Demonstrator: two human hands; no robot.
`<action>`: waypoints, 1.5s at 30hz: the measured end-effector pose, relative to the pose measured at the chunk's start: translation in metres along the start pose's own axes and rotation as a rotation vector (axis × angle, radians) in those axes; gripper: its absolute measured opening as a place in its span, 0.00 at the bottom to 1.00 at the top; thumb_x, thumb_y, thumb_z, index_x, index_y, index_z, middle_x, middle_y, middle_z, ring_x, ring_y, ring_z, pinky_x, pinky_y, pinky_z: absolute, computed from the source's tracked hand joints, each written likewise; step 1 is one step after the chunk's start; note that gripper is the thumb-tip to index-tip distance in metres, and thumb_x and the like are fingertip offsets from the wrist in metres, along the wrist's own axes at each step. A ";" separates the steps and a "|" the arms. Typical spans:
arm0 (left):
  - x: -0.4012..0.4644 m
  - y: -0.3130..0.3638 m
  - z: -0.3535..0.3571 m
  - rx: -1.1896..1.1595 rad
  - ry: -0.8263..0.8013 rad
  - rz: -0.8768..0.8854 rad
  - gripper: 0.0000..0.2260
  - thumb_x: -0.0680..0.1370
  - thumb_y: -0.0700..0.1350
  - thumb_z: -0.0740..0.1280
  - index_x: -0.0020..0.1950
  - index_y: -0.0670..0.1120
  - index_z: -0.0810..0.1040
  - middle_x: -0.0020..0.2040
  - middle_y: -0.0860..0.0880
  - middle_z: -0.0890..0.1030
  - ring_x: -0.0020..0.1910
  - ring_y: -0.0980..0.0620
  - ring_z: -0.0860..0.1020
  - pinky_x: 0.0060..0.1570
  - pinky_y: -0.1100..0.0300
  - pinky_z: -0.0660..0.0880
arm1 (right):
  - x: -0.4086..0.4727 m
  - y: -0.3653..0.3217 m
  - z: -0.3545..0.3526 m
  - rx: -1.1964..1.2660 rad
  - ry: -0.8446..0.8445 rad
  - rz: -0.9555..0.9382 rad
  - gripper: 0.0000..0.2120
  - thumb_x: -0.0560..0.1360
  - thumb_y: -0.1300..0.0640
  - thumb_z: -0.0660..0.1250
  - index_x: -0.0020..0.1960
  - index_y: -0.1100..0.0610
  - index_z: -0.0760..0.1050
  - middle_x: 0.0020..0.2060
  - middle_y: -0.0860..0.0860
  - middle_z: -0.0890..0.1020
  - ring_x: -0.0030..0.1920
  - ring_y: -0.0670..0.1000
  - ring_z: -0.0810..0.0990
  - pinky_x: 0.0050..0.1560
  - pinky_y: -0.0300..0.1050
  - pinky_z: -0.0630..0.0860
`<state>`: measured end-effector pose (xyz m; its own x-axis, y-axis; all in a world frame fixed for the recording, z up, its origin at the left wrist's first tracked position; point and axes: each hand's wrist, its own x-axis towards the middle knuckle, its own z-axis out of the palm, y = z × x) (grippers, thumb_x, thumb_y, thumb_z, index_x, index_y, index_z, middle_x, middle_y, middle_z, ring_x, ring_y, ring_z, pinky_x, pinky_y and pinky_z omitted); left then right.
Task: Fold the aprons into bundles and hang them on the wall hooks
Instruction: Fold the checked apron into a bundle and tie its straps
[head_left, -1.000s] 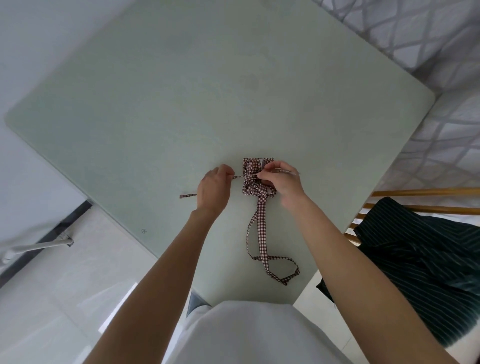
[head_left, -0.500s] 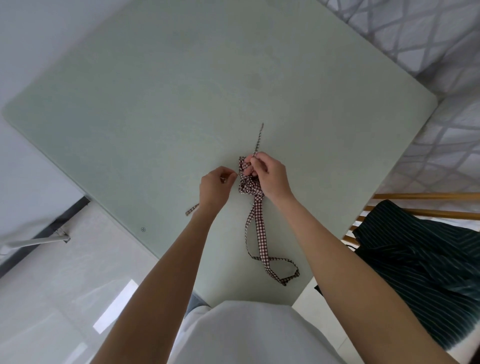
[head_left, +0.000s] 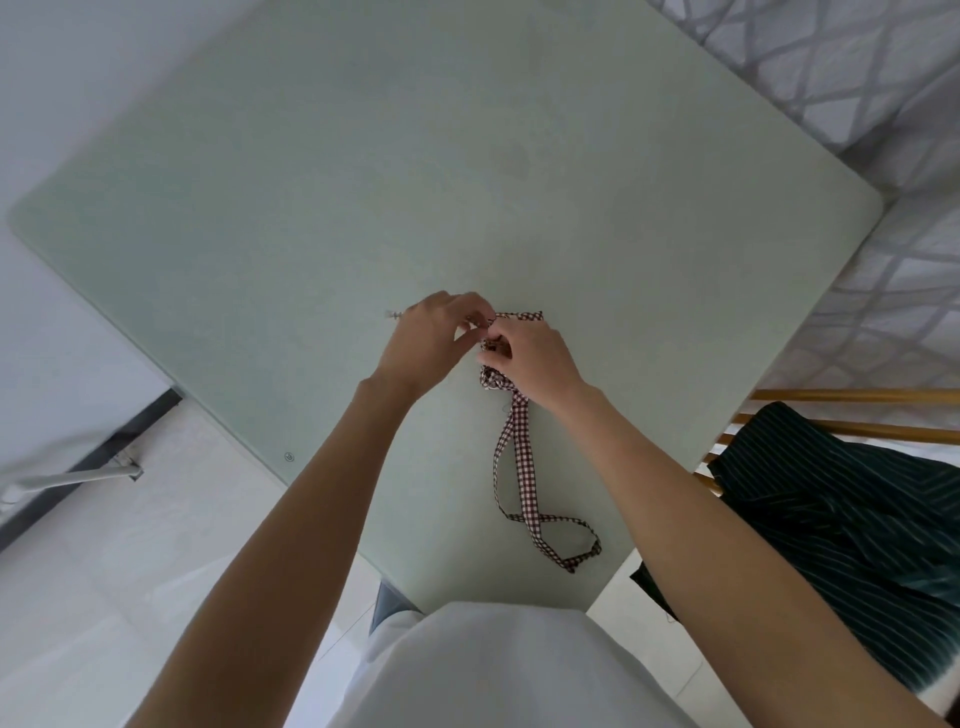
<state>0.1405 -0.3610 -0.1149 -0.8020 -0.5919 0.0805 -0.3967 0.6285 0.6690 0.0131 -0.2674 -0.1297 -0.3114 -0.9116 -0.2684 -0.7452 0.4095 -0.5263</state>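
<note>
We find the checked apron bundle (head_left: 496, 378) toward the table's (head_left: 322, 208) near corner, under our right hand (head_left: 535, 358), which grips it. Our left hand (head_left: 434, 338) pinches a tie end beside it; the neck loop (head_left: 524, 483) trails nearward.

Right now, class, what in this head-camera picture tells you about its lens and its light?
Head view: the table's edges bow, so a wide lens; light is soft, with faint shadows under the hands; the checked bundle is sharp.
</note>
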 end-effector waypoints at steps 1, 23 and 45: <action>0.004 0.001 0.000 0.014 0.004 0.046 0.06 0.73 0.39 0.69 0.49 0.45 0.80 0.43 0.50 0.82 0.43 0.50 0.79 0.45 0.54 0.75 | -0.001 0.000 0.000 0.037 0.033 0.012 0.11 0.77 0.50 0.65 0.52 0.56 0.80 0.43 0.52 0.84 0.44 0.52 0.79 0.41 0.43 0.67; -0.030 0.002 0.035 0.025 0.177 -0.182 0.04 0.71 0.45 0.72 0.45 0.48 0.83 0.37 0.51 0.81 0.30 0.53 0.78 0.30 0.66 0.70 | 0.000 -0.002 -0.016 0.470 -0.138 0.287 0.06 0.72 0.56 0.72 0.46 0.56 0.80 0.34 0.45 0.79 0.36 0.41 0.76 0.30 0.29 0.69; -0.023 -0.003 0.029 -0.673 -0.130 -0.686 0.05 0.78 0.43 0.64 0.48 0.46 0.80 0.49 0.49 0.78 0.46 0.58 0.73 0.47 0.68 0.67 | -0.016 0.000 0.001 0.332 0.163 -0.033 0.06 0.68 0.61 0.74 0.45 0.59 0.82 0.43 0.51 0.80 0.41 0.46 0.79 0.46 0.33 0.75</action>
<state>0.1475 -0.3344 -0.1408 -0.5501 -0.6367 -0.5403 -0.4904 -0.2774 0.8262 0.0189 -0.2528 -0.1265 -0.4000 -0.9074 -0.1292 -0.5329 0.3449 -0.7727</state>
